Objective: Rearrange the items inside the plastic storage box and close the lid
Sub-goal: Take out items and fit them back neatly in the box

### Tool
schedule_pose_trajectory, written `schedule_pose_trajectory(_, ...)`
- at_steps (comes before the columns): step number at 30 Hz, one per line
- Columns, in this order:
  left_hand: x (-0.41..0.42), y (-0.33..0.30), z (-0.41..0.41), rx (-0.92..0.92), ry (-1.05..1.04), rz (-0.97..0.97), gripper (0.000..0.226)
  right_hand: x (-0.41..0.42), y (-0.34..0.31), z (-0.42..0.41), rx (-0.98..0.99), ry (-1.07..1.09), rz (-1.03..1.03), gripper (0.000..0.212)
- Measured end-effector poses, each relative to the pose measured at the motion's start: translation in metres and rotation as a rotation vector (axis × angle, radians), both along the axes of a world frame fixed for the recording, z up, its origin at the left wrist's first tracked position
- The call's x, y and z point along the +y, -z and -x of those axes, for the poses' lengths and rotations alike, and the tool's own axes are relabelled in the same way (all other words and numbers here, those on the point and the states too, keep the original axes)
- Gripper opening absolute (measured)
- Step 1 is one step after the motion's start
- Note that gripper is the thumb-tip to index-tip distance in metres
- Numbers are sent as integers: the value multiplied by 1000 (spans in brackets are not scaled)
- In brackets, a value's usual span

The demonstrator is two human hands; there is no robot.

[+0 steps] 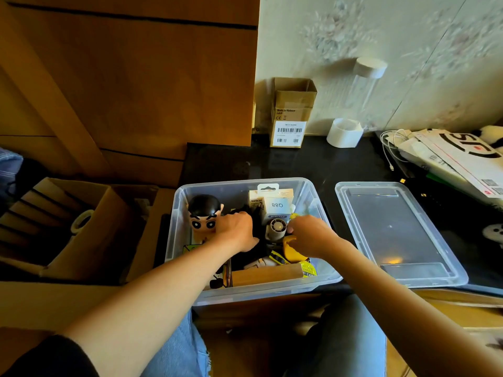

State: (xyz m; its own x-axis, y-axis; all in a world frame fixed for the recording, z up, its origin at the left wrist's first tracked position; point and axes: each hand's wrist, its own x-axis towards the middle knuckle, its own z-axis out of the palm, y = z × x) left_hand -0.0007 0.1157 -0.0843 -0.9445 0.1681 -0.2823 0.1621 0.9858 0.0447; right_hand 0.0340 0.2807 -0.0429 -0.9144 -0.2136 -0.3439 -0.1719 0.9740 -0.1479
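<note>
The clear plastic storage box [313,191] stands open in front of me, full of small items. Its clear lid [394,232] lies flat to the right of the box. Inside stand a cartoon head figure [202,216] at the left, white product boxes [275,205] at the back, a small grey fan [276,228] in the middle and a wooden cylinder [266,274] along the front. My left hand [236,232] reaches in beside the figure and grips a black item [258,221]. Curled fingers of my right hand [310,235] hold a yellow object [292,248] next to the fan.
A small cardboard box [292,112] and a white roll [344,133] stand by the wall behind. Papers and a white cable [392,148] lie at the right. An open cardboard box [68,221] with a tape roll sits to the left.
</note>
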Motion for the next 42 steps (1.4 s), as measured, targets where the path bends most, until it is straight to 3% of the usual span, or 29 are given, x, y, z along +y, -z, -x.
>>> schedule_pose_trajectory(5, 1, -1, -3, -96, -38, -14, 61, -2, -1, -2, 5, -61, -121, 24)
schedule_pose_trajectory(10, -13, -19, -4, -179, 70, -119, 33, 2, -3, -8, 73, -91, -137, 17)
schedule_pose_trajectory(16, -33, -34, -12, -175, 31, -637, 8, 14, -15, -13, 107, 27, 241, 20)
schedule_pose_trajectory(21, -32, -48, -23, -262, 84, -823, 35, 5, -19, -11, 30, 65, 527, 31)
schedule_pose_trajectory(24, -30, -52, -27, -357, 135, -903, 31, -4, -19, -9, 51, 130, 615, 30)
schedule_pose_trajectory(26, -32, -51, -27, -323, 142, -918, 30, -8, -17, -8, 72, 165, 630, 29)
schedule_pose_trajectory(29, -36, -44, -27, -201, 113, -874, 20, -7, -18, -8, 61, 156, 453, 28)
schedule_pose_trajectory(32, -43, -38, -25, -70, 43, -878, 20, -4, -20, -7, -70, -21, 197, 23)
schedule_pose_trajectory(37, -51, -36, -23, 1, -40, -899, 28, -38, -15, -4, -296, -307, 133, 31)
schedule_pose_trajectory(42, -56, -33, -24, 10, -85, -901, 25, -81, 7, 15, -511, -342, -40, 44)
